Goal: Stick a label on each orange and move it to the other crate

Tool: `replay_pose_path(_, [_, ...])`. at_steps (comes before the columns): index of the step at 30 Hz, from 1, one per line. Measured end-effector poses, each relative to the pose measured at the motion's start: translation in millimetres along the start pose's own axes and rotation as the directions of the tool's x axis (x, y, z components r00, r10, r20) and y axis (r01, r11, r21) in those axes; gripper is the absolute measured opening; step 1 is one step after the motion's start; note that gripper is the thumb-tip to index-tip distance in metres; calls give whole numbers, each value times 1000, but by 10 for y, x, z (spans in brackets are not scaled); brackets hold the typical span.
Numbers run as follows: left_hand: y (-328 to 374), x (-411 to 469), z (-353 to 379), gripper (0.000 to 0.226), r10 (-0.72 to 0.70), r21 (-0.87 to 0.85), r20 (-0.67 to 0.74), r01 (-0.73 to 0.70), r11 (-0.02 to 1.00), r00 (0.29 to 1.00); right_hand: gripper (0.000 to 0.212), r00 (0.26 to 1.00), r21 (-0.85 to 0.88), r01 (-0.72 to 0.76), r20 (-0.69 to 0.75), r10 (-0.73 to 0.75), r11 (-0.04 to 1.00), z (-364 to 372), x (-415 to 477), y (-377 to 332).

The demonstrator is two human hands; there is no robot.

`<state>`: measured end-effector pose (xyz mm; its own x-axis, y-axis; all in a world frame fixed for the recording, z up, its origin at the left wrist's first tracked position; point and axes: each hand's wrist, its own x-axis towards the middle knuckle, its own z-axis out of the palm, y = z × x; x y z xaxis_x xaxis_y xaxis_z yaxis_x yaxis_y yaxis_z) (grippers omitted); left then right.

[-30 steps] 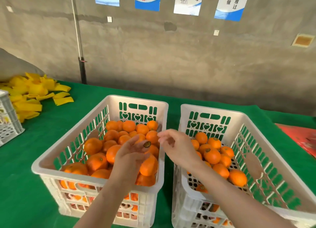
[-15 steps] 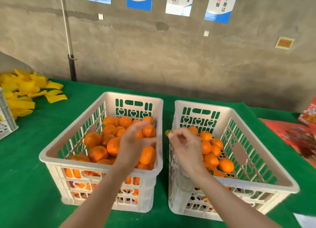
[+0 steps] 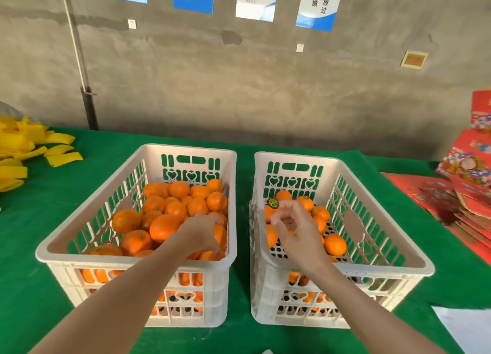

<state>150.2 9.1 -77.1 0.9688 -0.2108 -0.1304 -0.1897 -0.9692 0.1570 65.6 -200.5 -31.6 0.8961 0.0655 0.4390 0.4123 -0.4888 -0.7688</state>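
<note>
Two white slatted crates stand side by side on the green cloth. The left crate is heaped with oranges. A few more oranges lie in the right crate. My left hand reaches down into the near right corner of the left crate, fingers curled over an orange there. My right hand hovers over the right crate's left side with fingers curled. A small round green-and-yellow label sticks up from its fingertips.
Yellow foam sleeves are piled at the far left of the table. Red printed cartons lie stacked at the right, with a white sheet at the near right. A black pole stands against the grey wall behind.
The label went from my left hand's fingertips to my right hand. My left hand then dropped into the left crate onto an orange, and my right hand drifted right, over the right crate.
</note>
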Motion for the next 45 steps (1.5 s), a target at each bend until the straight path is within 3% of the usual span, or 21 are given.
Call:
replay_pose_path(2, [6, -39, -90, 56, -93, -208, -101, 70, 976, 991, 39, 1000, 4, -6, -19, 6, 1000, -77, -47, 0])
replay_pose_path(3, [0, -82, -173, 52, -169, -427, -115, 105, 898, 979, 41, 999, 17, -13, -29, 14, 1000, -110, -65, 1])
replay_pose_path(4, [10, -136, -265, 49, -233, -679, -85, 115, 725, 969, 43, 999, 39, -24, -36, 26, 999, -135, -78, -1])
replay_pose_path(5, [22, -197, -352, 48, -231, -871, -41, 78, 485, 972, 46, 999, 69, -34, -34, 36, 997, -151, -88, -12])
replay_pose_path(6, [56, -284, -455, 45, -166, -961, -13, 34, 276, 986, 51, 999, 99, -35, -22, 37, 994, -159, -95, -37])
replay_pose_path(7, [111, -392, -550, 41, -76, -985, -4, 9, 172, 997, 59, 1000, 122, -20, 1, 20, 992, -158, -106, -70])
replay_pose_path(9, [256, -603, -663, 39, 102, -984, 2, -16, 178, 995, 79, 995, 120, 66, 66, -74, 991, -140, -125, -151])
replay_pose_path(12, [485, -849, -733, 46, 192, -968, 7, -42, 248, 981, 99, 961, 67, 212, 164, -220, 975, -112, -162, -287])
replay_pose_path(17, [745, -1023, -704, 50, 86, -869, 7, -36, 494, 996, 98, 951, -5, 262, 174, -257, 965, -144, -309, -338])
replay_pose_path(19, [781, -1099, -628, 61, 82, -886, -38, -72, 458, 996, 97, 976, 43, 198, 84, -201, 979, -184, -401, -315])
replay_pose_path(20, [785, -1142, -562, 65, 124, -927, -34, -77, 368, 992, 96, 989, 104, 142, 24, -145, 984, -197, -448, -304])
replay_pose_path(24, [1011, -1321, -221, 52, 280, -976, 9, 70, -207, 960, 94, 991, 331, -60, -93, 95, 942, -166, -646, -225])
replay_pose_path(25, [1080, -1349, -141, 50, 285, -948, -24, 69, -311, 958, 94, 991, 326, -79, -77, 109, 942, -163, -699, -213])
replay_pose_path(27, [1155, -1379, -36, 45, 258, -906, -81, 37, -423, 963, 90, 993, 326, -109, -12, 120, 939, -199, -778, -209])
replay_pose_path(30, [1161, -1404, -10, 39, 193, -868, -42, 60, -493, 980, 53, 992, 401, -124, 38, 119, 908, -340, -828, -214])
replay_pose_path(33, [1170, -1421, -3, 45, 96, -883, 27, 69, -464, 995, 11, 997, 359, -70, -7, 77, 931, -426, -863, -246])
replay_pose_path(39, [1259, -1483, 18, 43, 58, -921, 57, 75, -382, 997, 17, 996, 22, 46, 78, -47, 999, -380, -930, -260])
replay_pose_path(45, [1285, -1511, 36, 32, 25, -942, 41, 47, -332, 999, 16, 991, -127, 114, 88, -103, 985, -360, -935, -270])
